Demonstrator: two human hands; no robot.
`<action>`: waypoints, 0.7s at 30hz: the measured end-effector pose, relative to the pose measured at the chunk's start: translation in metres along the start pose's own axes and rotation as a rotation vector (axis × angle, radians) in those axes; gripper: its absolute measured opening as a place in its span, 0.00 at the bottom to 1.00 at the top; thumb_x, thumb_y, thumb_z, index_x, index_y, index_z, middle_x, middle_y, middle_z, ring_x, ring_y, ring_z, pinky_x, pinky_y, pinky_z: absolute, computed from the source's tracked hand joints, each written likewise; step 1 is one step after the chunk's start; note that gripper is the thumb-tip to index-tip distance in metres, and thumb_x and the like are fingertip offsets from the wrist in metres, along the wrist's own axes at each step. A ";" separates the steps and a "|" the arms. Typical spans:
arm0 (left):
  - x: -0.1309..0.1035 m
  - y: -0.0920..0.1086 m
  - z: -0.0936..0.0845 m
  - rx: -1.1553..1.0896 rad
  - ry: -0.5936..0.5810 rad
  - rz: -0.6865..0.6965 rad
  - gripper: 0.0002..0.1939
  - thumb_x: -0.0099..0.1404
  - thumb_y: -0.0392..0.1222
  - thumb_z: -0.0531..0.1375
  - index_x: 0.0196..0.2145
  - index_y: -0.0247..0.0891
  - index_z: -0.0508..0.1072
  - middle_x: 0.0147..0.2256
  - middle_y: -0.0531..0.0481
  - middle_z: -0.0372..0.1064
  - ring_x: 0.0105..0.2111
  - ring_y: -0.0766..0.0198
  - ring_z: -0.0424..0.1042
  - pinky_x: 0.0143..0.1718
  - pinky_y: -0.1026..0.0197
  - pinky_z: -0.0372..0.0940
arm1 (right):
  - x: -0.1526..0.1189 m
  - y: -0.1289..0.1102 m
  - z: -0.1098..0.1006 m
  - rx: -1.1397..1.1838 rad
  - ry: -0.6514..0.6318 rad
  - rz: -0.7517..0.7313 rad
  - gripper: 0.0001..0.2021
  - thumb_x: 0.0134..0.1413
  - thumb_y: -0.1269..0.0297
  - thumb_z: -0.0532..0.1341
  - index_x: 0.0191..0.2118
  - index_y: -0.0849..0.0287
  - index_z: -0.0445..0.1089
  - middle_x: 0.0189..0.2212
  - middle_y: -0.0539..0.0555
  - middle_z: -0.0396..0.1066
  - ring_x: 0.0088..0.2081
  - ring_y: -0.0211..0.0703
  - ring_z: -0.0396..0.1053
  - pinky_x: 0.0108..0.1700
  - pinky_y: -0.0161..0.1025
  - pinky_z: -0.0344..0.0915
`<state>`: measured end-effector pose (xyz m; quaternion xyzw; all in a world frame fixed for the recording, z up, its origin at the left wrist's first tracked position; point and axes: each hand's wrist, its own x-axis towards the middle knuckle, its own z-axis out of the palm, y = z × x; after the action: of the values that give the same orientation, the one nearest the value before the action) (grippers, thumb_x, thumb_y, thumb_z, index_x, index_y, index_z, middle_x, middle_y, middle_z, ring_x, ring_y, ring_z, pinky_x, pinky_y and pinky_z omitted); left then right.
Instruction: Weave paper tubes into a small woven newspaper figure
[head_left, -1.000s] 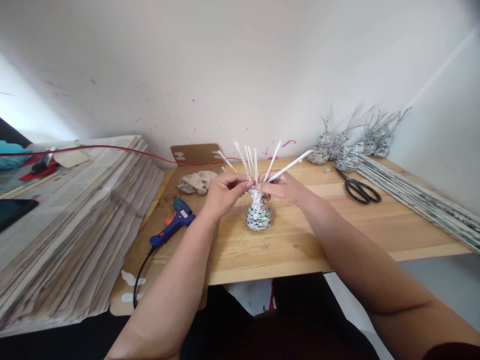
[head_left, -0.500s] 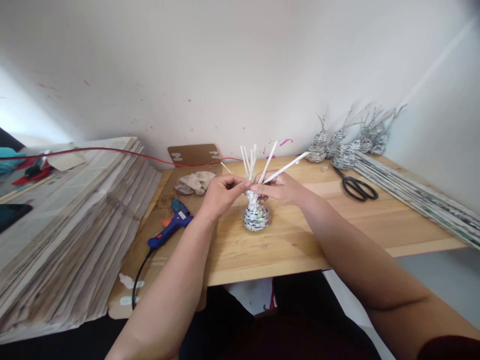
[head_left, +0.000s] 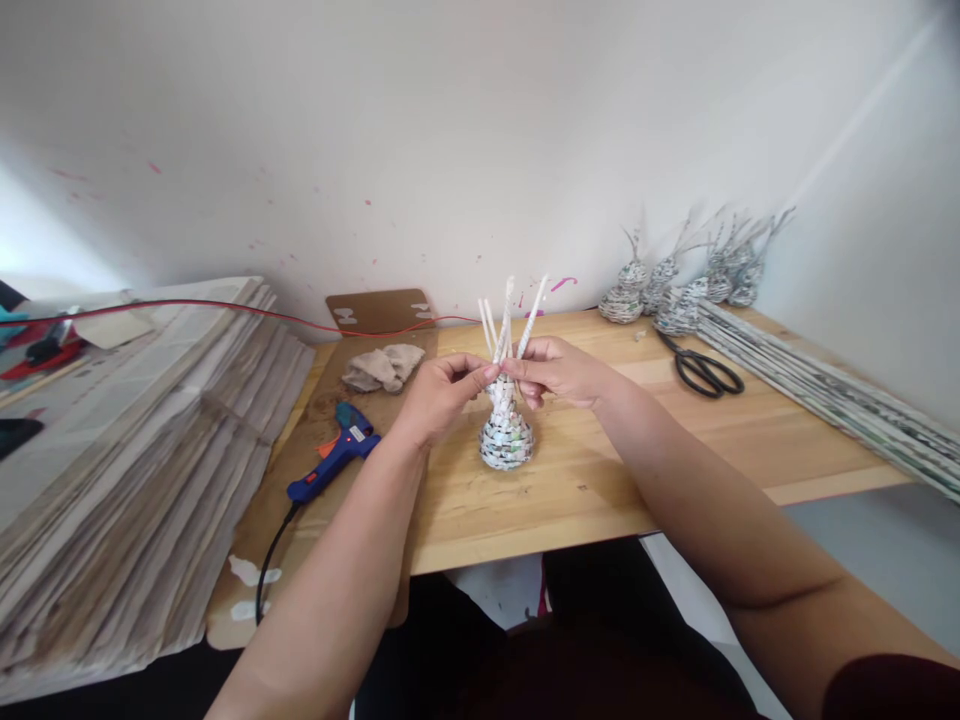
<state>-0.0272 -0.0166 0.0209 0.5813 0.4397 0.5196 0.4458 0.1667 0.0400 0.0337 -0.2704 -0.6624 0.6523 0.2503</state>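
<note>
A small vase-shaped basket, woven from rolled newspaper, stands upright on the wooden table with a round belly and a narrower neck. Several white paper tubes rise from its neck. My left hand pinches the left side of the neck at the base of the tubes, thumb against fingers. From the right, my right hand is closed at the same height, its thumb and forefinger pinching a paper tube at the rim. The fingertips of both hands nearly meet and partly hide the neck.
To the left lie a blue glue gun, a crumpled cloth and a tall newspaper stack. Black scissors, long paper tubes and several woven pieces lie at right. A red cord crosses behind.
The paper tube that slanted out to the right above my right hand no longer shows there. My right hand has turned in at the neck. The view has shifted slightly.
</note>
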 end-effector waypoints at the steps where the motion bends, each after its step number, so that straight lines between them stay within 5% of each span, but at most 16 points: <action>1: 0.000 0.000 0.001 0.021 0.002 0.035 0.20 0.53 0.56 0.71 0.28 0.35 0.76 0.23 0.54 0.68 0.25 0.69 0.62 0.29 0.64 0.59 | -0.001 -0.001 0.001 0.017 -0.002 0.000 0.24 0.46 0.44 0.71 0.33 0.61 0.69 0.16 0.43 0.63 0.19 0.32 0.66 0.21 0.30 0.63; 9: -0.001 -0.001 0.010 0.389 0.124 0.417 0.14 0.65 0.51 0.63 0.27 0.40 0.72 0.27 0.50 0.68 0.31 0.61 0.66 0.35 0.58 0.61 | 0.004 0.007 0.001 -0.024 -0.012 -0.119 0.26 0.49 0.41 0.69 0.37 0.61 0.69 0.22 0.44 0.66 0.21 0.31 0.67 0.26 0.31 0.70; 14: 0.001 -0.006 0.009 0.407 0.121 0.434 0.14 0.66 0.49 0.62 0.27 0.39 0.72 0.27 0.51 0.67 0.30 0.62 0.66 0.34 0.59 0.60 | 0.002 0.006 -0.003 -0.009 -0.027 -0.092 0.24 0.52 0.41 0.67 0.33 0.61 0.68 0.19 0.43 0.62 0.22 0.32 0.67 0.28 0.33 0.70; 21: 0.002 -0.006 0.006 0.454 0.143 0.421 0.08 0.65 0.44 0.62 0.29 0.39 0.73 0.28 0.52 0.68 0.32 0.64 0.66 0.36 0.61 0.62 | -0.001 0.001 -0.008 -0.095 -0.130 -0.096 0.18 0.47 0.56 0.73 0.39 0.63 0.72 0.28 0.48 0.73 0.27 0.32 0.69 0.32 0.32 0.69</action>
<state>-0.0210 -0.0137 0.0151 0.7061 0.4447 0.5287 0.1554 0.1732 0.0454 0.0333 -0.2072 -0.7196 0.6236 0.2244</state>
